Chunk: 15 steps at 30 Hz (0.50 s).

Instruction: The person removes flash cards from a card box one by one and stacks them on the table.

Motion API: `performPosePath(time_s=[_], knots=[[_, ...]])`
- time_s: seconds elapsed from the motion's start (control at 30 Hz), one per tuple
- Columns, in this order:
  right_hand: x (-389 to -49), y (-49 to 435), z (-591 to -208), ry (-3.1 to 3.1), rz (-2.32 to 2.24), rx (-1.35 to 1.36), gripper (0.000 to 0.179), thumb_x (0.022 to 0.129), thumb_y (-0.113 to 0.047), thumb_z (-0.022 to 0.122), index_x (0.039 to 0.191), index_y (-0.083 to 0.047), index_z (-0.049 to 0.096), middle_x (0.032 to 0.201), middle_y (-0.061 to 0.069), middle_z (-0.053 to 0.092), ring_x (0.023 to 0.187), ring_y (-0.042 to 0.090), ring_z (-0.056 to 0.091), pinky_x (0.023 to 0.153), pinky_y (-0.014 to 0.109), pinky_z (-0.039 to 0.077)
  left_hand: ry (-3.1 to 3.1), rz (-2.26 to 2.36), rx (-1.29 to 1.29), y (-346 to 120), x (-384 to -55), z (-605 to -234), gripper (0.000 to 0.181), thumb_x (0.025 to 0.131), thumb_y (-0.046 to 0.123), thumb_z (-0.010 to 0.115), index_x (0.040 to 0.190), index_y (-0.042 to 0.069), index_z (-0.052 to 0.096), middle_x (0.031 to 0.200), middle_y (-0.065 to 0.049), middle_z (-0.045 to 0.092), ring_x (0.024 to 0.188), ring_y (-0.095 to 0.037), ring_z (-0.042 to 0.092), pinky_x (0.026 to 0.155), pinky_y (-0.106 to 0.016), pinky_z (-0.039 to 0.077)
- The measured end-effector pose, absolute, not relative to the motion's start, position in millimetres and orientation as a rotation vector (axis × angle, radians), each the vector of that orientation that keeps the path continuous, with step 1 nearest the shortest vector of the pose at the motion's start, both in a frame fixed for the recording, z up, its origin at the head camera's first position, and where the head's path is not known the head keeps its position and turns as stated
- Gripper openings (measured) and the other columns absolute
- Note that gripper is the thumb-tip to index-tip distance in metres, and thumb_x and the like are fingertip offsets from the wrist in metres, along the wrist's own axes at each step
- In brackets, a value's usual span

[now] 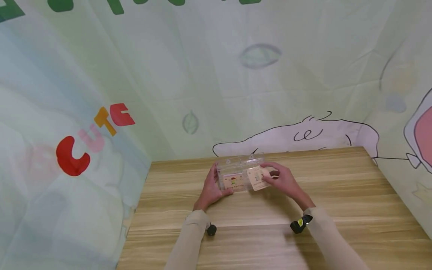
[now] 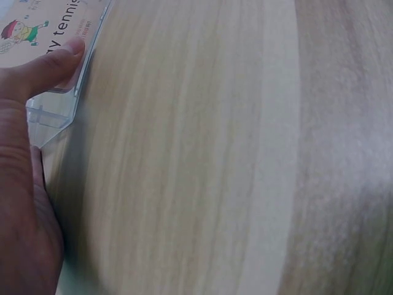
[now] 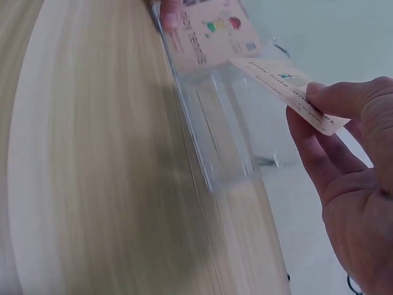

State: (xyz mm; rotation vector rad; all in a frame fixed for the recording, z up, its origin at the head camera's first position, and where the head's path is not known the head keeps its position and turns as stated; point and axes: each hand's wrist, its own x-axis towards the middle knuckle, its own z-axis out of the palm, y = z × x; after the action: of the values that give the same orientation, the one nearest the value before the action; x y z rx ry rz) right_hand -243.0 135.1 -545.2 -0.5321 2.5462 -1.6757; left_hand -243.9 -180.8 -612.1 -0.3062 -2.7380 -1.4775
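Note:
A clear plastic box [image 1: 230, 164] with two compartments and an open lid sits near the table's back edge. My left hand [image 1: 212, 190] grips its left end, the thumb lying over the front edge. Inside the left compartment is a pink picture card [image 1: 233, 182] reading "play tennis", with a figure holding a racket. Between thumb and fingers, my right hand [image 1: 283, 180] pinches a second card [image 3: 288, 92] reading "play hide and seek". This card is tilted above the right compartment [image 3: 221, 135], through which the wood grain shows.
The wood-grain table [image 1: 249, 240] extends toward me and to both sides. Behind it hangs a pale printed cloth [image 1: 216, 93] with leaves and a cartoon outline; colourful letters show at the left. Dark wrist cameras [image 1: 298, 225] sit at the cuffs.

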Motion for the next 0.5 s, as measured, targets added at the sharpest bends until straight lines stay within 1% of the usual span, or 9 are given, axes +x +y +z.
performPosePath(time_s=[0.17, 0.3, 0.5], knots=[[-238, 160, -549, 2.558, -1.668, -0.526, 0.049, 0.089, 0.001, 0.08, 0.135, -0.003, 0.064, 0.139, 0.023, 0.06, 0.099, 0.036, 0.072, 0.078, 0.032, 0.065, -2.743, -1.477, -0.3, -180, -243, -612, 0.135, 0.069, 0.032, 0.099, 0.166, 0.012, 0.008, 0.159, -0.02, 0.037, 0.148, -0.033, 0.039, 0.122, -0.039, 0.034], [-232, 177, -553, 2.565, -1.645, -0.518, 0.051, 0.088, 0.001, 0.081, 0.135, -0.001, 0.062, 0.137, 0.024, 0.06, 0.1, 0.035, 0.071, 0.08, 0.029, 0.063, -2.75, -1.474, -0.297, -180, -243, -612, 0.134, 0.07, 0.033, 0.099, 0.166, 0.012, 0.008, 0.159, -0.02, 0.037, 0.148, -0.032, 0.039, 0.122, -0.039, 0.034], [-221, 196, -564, 2.562, -1.605, -0.514, 0.052, 0.088, -0.002, 0.082, 0.136, 0.001, 0.061, 0.137, 0.024, 0.06, 0.108, 0.037, 0.069, 0.089, 0.036, 0.062, -2.738, -1.483, -0.299, -180, -243, -613, 0.135, 0.069, 0.033, 0.099, 0.166, 0.013, 0.008, 0.16, -0.02, 0.037, 0.148, -0.032, 0.039, 0.122, -0.039, 0.034]])
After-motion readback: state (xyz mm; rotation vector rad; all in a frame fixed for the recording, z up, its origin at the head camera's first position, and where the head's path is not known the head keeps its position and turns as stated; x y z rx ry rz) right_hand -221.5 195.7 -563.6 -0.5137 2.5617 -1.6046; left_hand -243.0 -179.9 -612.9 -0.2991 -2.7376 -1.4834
